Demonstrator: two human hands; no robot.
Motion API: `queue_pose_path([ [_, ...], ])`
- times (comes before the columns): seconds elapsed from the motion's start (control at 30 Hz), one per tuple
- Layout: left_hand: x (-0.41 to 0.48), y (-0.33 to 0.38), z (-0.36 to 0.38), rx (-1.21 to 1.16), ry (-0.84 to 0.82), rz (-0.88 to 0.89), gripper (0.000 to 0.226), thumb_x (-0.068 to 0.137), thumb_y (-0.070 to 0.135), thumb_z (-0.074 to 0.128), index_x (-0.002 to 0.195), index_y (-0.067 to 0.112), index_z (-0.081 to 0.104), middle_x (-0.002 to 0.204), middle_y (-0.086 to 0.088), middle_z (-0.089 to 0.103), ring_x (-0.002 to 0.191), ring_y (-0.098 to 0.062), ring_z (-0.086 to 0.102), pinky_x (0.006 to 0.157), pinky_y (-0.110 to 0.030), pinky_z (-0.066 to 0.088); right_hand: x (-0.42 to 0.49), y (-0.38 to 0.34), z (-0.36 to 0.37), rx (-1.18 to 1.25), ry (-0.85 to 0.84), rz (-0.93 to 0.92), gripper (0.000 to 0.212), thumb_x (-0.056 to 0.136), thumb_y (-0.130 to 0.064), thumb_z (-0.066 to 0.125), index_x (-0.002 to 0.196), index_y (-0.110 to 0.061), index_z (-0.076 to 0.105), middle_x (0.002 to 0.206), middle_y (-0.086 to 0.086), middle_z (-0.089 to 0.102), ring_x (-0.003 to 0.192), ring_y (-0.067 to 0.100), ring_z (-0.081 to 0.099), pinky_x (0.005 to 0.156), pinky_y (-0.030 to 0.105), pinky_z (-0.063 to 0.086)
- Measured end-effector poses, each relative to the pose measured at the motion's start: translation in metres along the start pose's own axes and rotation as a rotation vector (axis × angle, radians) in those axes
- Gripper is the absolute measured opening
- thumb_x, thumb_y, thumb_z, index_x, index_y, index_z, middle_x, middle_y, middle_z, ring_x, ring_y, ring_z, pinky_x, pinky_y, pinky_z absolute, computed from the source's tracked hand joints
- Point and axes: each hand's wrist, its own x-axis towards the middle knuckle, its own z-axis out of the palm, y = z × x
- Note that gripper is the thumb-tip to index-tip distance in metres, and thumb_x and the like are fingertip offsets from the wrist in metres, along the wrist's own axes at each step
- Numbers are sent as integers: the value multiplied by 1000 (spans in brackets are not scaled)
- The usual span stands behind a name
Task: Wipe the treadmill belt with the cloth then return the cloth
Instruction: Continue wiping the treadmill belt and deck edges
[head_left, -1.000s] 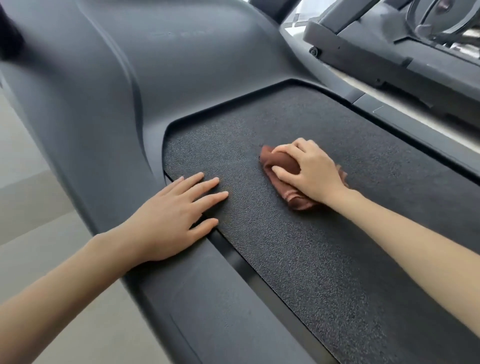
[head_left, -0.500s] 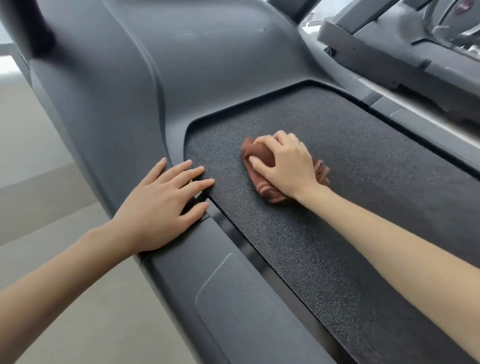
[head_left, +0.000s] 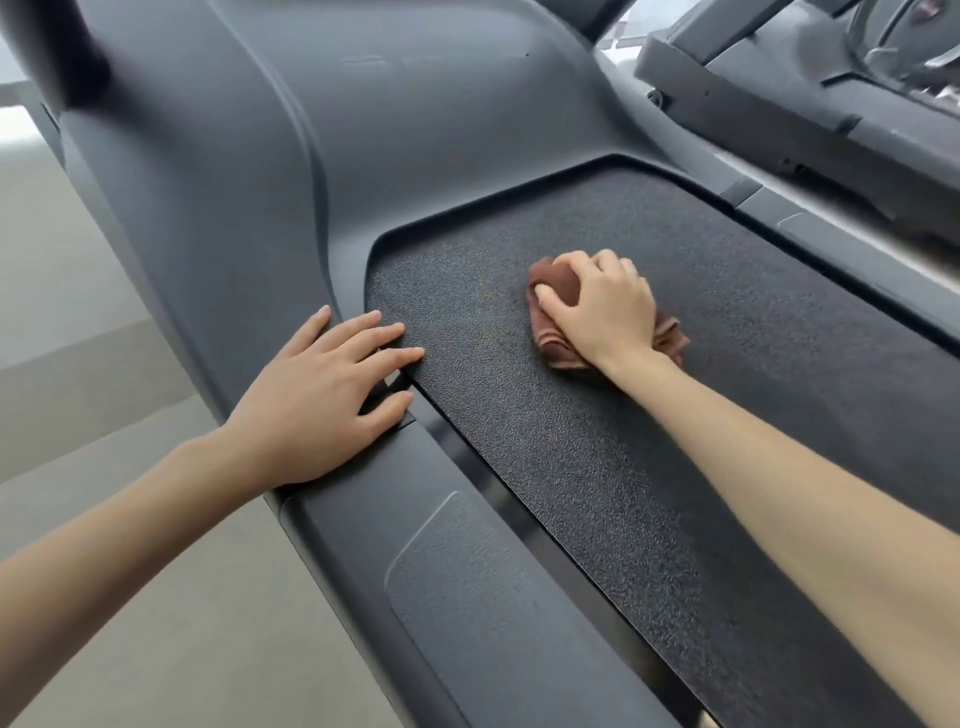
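- The right hand (head_left: 602, 312) grips a bunched brown cloth (head_left: 558, 288) and presses it onto the textured black treadmill belt (head_left: 597, 467), fingers curled over the top
- Folds of the cloth stick out past the wrist on the far side
- The left hand (head_left: 317, 395) lies flat with fingers spread on the grey side rail (head_left: 441, 597), fingertips reaching the belt's edge
- Behind the belt rises the grey motor cover (head_left: 337, 156)
- At top right stands what may be another machine (head_left: 805, 88), blurred
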Motion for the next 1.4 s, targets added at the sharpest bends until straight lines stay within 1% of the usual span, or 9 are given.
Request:
queue_pose_path([
  [0.13, 0, -1, 0, 7, -4, 7, 73, 78, 61, 3, 139, 38, 37, 149, 12, 31, 142, -6, 13, 117, -35, -3, -56, -14, -20, 171, 11, -358, 39, 81, -51, 55, 107, -24, 64, 93, 4, 57, 92, 26, 54, 82, 38, 42],
  [0.27, 0, -1, 1, 12, -1, 7, 74, 78, 62, 3, 139, 38, 37, 150, 11, 31, 142, -7, 13, 117, -35, -3, -76, 20, -43, 320, -158, -727, 37, 80, -43, 60, 106, -18, 68, 95, 4, 60, 90, 24, 57, 85, 36, 45],
  [0.33, 0, -1, 1, 18, 0, 5, 74, 77, 62, 2, 139, 38, 36, 150, 11, 31, 142, -7, 12, 117, -35, -3, -65, 30, -47, 333, -214, -734, 35, 80, -39, 61, 104, -16, 69, 95, 5, 62, 91, 26, 58, 86, 36, 46],
  [0.5, 0, 2, 1, -16, 42, -12, 75, 76, 62, 9, 137, 34, 42, 147, 10, 37, 142, -10, 16, 117, -33, 1, -53, -21, -25, 108, -61, -242, 37, 81, -49, 59, 108, -25, 63, 101, 3, 59, 97, 25, 53, 84, 38, 43],
  [0.57, -1, 1, 0, -17, 47, -11, 76, 76, 63, 11, 136, 31, 44, 146, 8, 39, 141, -11, 18, 117, -33, 2, -58, -44, -21, -3, -38, -199, 40, 82, -52, 54, 112, -26, 60, 104, 4, 56, 100, 26, 50, 83, 39, 38],
  [0.73, -1, -1, -1, 5, 30, 3, 79, 75, 65, 11, 136, 29, 45, 146, 8, 39, 141, -11, 18, 117, -33, 2, -96, -36, -38, 227, -31, -607, 40, 82, -46, 57, 109, -19, 65, 95, 7, 58, 88, 28, 53, 77, 39, 42],
  [0.9, -1, 0, -1, 6, 26, 0, 80, 74, 65, 10, 138, 29, 42, 148, 9, 36, 142, -11, 14, 117, -31, -1, -77, 10, -48, 371, -265, -971, 36, 82, -36, 63, 108, -13, 67, 98, 8, 60, 91, 26, 55, 88, 33, 43],
  [1.2, -2, 0, 1, 13, 42, 3, 81, 74, 64, 7, 139, 29, 40, 148, 8, 34, 142, -11, 13, 116, -30, -4, -64, -30, -22, 47, -23, -231, 38, 82, -48, 58, 111, -23, 63, 98, 5, 58, 94, 27, 52, 83, 40, 41],
  [1.4, -1, -1, 1, 25, 32, 4, 81, 74, 64, 7, 138, 28, 41, 148, 7, 36, 142, -12, 14, 117, -33, -1, -111, -18, -46, 162, -66, -461, 42, 82, -49, 50, 110, -21, 63, 95, 3, 57, 89, 27, 52, 77, 40, 42],
])
